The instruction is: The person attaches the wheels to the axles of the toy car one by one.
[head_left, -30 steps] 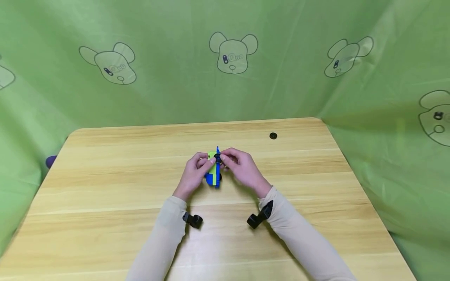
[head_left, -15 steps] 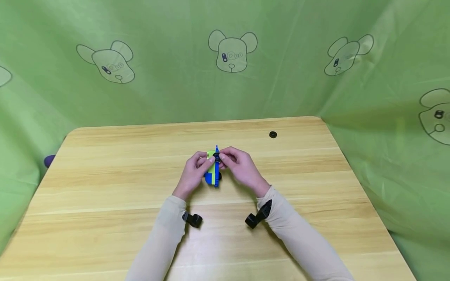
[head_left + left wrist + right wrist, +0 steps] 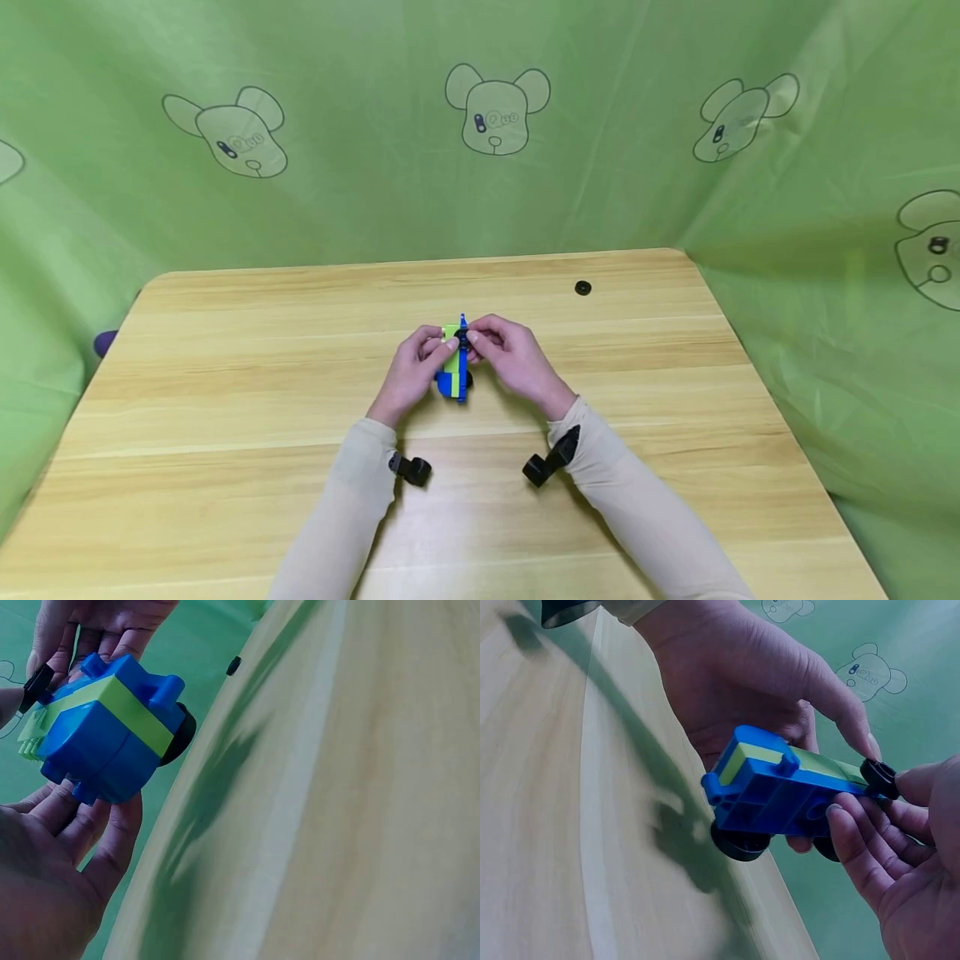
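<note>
A toy car of blue and lime-green blocks (image 3: pixel 452 383) is held up off the table between both hands. My left hand (image 3: pixel 408 375) grips its body from the left, fingers underneath and beside it. My right hand (image 3: pixel 521 358) pinches a black wheel (image 3: pixel 879 778) at the car's far end, its other fingers lying against the blue underside (image 3: pixel 772 802). The left thumb also touches this wheel. Black wheels sit on the opposite side of the car, one at the near end (image 3: pixel 740 844) and another (image 3: pixel 825 847) partly hidden by the right fingers.
One loose black wheel (image 3: pixel 582 287) lies on the wooden table (image 3: pixel 262 375) toward the back right. A green curtain (image 3: pixel 360 192) printed with bear heads surrounds the table. Something purple (image 3: pixel 106 343) shows beyond the left edge. Black wrist cameras (image 3: pixel 412 470) sit on both sleeves.
Both hands keep their hold on the car and the wheel. The car shifts only very slightly in the head view; the loose wheel stays where it was.
</note>
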Available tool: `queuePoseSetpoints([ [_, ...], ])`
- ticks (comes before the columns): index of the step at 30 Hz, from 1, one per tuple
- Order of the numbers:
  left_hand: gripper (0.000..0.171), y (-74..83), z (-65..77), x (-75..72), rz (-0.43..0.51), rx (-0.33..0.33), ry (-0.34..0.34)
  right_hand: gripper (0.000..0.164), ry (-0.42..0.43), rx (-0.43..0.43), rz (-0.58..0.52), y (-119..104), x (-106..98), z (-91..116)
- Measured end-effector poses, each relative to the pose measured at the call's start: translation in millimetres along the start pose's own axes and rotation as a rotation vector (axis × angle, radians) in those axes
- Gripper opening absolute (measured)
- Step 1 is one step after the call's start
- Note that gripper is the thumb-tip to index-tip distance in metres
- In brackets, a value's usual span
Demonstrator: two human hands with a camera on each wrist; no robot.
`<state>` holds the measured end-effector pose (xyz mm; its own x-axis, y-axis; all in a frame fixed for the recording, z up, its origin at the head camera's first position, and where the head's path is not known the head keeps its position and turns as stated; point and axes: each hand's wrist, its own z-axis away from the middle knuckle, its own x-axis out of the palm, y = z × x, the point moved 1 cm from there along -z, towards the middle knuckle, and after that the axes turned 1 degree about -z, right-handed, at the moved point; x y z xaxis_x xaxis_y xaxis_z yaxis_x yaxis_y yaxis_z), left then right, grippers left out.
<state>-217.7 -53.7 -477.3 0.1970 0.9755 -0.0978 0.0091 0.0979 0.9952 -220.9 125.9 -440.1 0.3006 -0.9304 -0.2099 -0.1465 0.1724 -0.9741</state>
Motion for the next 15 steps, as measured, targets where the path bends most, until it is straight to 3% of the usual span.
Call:
queuePoseSetpoints([
  [7, 0.039, 2.1, 2.1, 0.9, 0.001, -0.006, -0.006, 0.017, -0.015, 0.021, 0.032, -1.7, 0.2, 0.8],
  [15, 0.043, -1.8, -0.5, 2.4, 0.010, -0.006, 0.030, 0.017, 0.023, 0.020, 0.005, 2.3, 0.2, -2.3],
])
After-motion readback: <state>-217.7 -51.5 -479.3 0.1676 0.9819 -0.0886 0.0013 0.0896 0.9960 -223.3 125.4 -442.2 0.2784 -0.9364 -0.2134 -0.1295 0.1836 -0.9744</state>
